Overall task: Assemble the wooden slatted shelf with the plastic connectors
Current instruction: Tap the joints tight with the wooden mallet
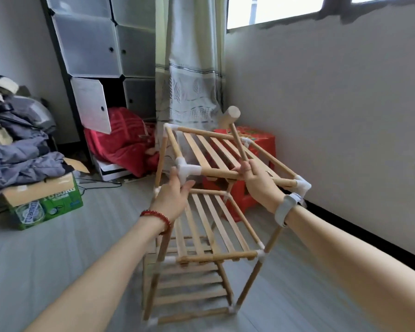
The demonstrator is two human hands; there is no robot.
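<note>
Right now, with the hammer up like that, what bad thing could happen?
The top tier sits crooked over the shelf, so a hit may not seat it and it could slip or pop off its white connector. The left hand rests against that connector, close to where the wooden mallet in the right hand might land, so fingers could get struck.
</note>
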